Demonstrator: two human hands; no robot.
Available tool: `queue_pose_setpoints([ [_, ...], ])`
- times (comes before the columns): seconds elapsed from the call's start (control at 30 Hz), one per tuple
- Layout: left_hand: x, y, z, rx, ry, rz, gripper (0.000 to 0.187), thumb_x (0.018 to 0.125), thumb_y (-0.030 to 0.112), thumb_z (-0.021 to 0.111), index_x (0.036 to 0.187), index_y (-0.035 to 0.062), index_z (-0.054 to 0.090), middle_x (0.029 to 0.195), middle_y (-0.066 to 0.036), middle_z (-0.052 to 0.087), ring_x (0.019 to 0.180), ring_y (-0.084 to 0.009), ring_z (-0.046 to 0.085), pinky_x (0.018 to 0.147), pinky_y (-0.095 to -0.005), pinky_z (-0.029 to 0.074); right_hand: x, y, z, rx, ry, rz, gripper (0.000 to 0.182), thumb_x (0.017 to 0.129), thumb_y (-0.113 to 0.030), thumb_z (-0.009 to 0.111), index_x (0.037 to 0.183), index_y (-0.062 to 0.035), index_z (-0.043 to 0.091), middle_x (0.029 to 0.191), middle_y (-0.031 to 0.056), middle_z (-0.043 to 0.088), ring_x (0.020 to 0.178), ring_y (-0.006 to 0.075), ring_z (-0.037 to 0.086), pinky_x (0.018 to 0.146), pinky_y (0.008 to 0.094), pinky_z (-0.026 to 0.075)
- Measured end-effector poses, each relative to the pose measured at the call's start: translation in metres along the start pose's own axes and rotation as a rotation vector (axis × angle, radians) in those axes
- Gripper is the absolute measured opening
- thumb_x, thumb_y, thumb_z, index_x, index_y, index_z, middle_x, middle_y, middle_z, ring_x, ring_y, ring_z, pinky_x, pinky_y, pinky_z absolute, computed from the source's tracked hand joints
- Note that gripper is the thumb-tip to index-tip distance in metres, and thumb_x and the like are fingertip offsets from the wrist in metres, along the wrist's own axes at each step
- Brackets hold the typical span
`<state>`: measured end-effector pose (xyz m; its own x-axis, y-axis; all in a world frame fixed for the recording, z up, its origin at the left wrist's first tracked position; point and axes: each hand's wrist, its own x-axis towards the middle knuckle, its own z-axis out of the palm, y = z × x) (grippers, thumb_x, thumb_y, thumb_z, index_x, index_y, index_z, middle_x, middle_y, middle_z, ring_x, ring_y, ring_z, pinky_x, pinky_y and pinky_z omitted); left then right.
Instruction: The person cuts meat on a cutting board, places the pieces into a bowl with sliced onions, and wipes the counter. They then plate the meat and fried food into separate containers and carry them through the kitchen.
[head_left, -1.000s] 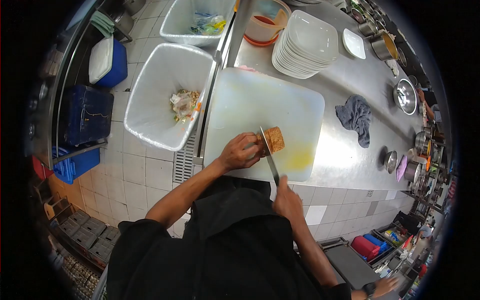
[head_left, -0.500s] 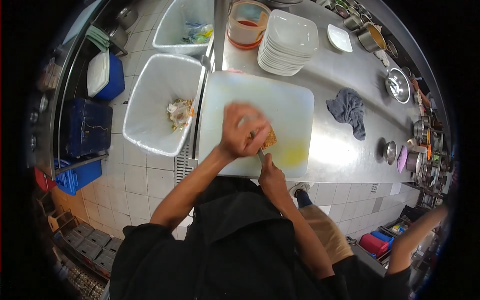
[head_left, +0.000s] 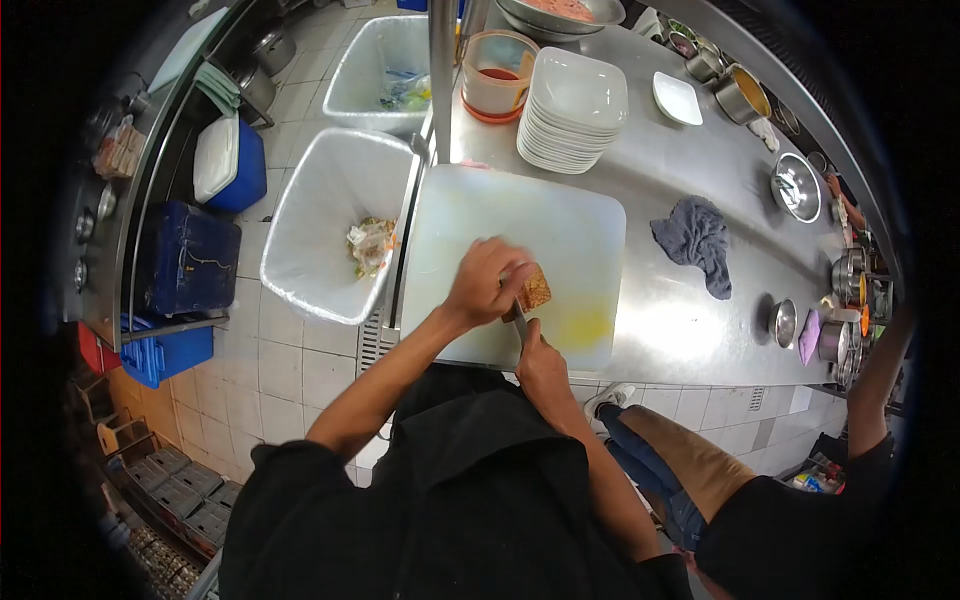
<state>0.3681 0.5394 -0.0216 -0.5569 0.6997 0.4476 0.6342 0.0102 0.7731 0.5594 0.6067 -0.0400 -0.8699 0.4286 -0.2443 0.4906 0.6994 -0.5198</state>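
Note:
My right hand [head_left: 542, 362] is closed around the handle of a knife [head_left: 521, 325], whose blade points away from me, toward a browned, flat-sided piece of food [head_left: 536, 290]. That piece lies on a large white cutting board [head_left: 450, 220] with a yellow stain at its lower right. Just left of the food and partly over it is my left hand [head_left: 488, 282], bent at the knuckles. Its fingertips are blurred, so whether they touch the food cannot be made out. The knife's tip is hidden near the left hand.
Beyond the board stand a stack of square white plates [head_left: 570, 120] and a tub of red sauce [head_left: 497, 75]. A grey cloth [head_left: 695, 245] and a steel bowl [head_left: 783, 322] lie to the right. Lined bins [head_left: 320, 230] stand left. Another person [head_left: 790, 500] is close on my right.
My left hand has come down closer to the board and food. The right hand keeps its hold on the knife. The person on the right has moved further into view.

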Motion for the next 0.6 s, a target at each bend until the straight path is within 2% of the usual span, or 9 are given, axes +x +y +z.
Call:
queue_pose_setpoints([
  [0.13, -0.070, -0.009, 0.002, 0.095, 0.053, 0.022, 0.010, 0.088, 0.014, 0.072, 0.095, 0.0116, 0.067, 0.092, -0.001, 0.065, 0.083, -0.0218, 0.059, 0.075, -0.0366, 0.041, 0.000, -0.002, 0.000, -0.029, -0.031, -0.011, 0.034, 0.086, 0.001, 0.054, 0.116, 0.0012, 0.038, 0.084, 0.0286, 0.065, 0.074, 0.0496, 0.066, 0.064, 0.0559, 0.055],
  [0.37, -0.089, -0.014, 0.011, 0.298, 0.028, 0.031, 0.012, 0.087, 0.013, 0.073, 0.098, 0.0129, 0.071, 0.098, -0.001, 0.068, 0.084, -0.0203, 0.060, 0.077, -0.0356, 0.041, -0.030, -0.002, -0.005, -0.035, 0.013, -0.037, 0.033, 0.088, 0.000, 0.053, 0.117, -0.0013, 0.038, 0.086, 0.0275, 0.065, 0.075, 0.0503, 0.066, 0.066, 0.0571, 0.054],
  [0.43, -0.094, -0.012, 0.009, 0.298, 0.015, 0.020, 0.013, 0.086, 0.012, 0.074, 0.099, 0.0124, 0.071, 0.100, -0.002, 0.069, 0.085, -0.0205, 0.061, 0.078, -0.0359, 0.041, -0.061, 0.010, -0.011, -0.042, -0.125, 0.099, 0.034, 0.088, -0.003, 0.054, 0.118, -0.0028, 0.038, 0.088, 0.0275, 0.066, 0.076, 0.0496, 0.066, 0.066, 0.0568, 0.053],
  [0.47, -0.093, -0.013, 0.007, 0.301, 0.016, 0.023, 0.012, 0.086, 0.013, 0.074, 0.098, 0.0136, 0.071, 0.100, 0.000, 0.069, 0.084, -0.0197, 0.060, 0.078, -0.0352, 0.041, -0.075, 0.015, -0.015, -0.044, -0.131, 0.098, 0.034, 0.088, -0.003, 0.054, 0.118, -0.0028, 0.038, 0.088, 0.0275, 0.066, 0.076, 0.0496, 0.066, 0.066, 0.0568, 0.053],
  [0.53, -0.092, -0.010, 0.006, 0.299, 0.021, 0.024, 0.012, 0.086, 0.015, 0.074, 0.098, 0.0149, 0.071, 0.099, 0.001, 0.068, 0.084, -0.0189, 0.060, 0.077, -0.0346, 0.041, -0.096, 0.016, -0.040, -0.131, -0.281, 0.169, 0.033, 0.088, -0.003, 0.055, 0.116, -0.0022, 0.038, 0.087, 0.0285, 0.066, 0.076, 0.0492, 0.065, 0.064, 0.0568, 0.052],
  [0.6, -0.088, -0.008, 0.001, 0.242, 0.013, 0.017, 0.012, 0.085, 0.015, 0.075, 0.097, 0.0143, 0.071, 0.100, 0.000, 0.069, 0.086, -0.0192, 0.061, 0.079, -0.0347, 0.041, -0.110, 0.006, -0.084, -0.062, -0.315, 0.129, 0.029, 0.091, -0.004, 0.055, 0.115, -0.0015, 0.039, 0.079, 0.0290, 0.065, 0.072, 0.0486, 0.065, 0.062, 0.0579, 0.050],
])
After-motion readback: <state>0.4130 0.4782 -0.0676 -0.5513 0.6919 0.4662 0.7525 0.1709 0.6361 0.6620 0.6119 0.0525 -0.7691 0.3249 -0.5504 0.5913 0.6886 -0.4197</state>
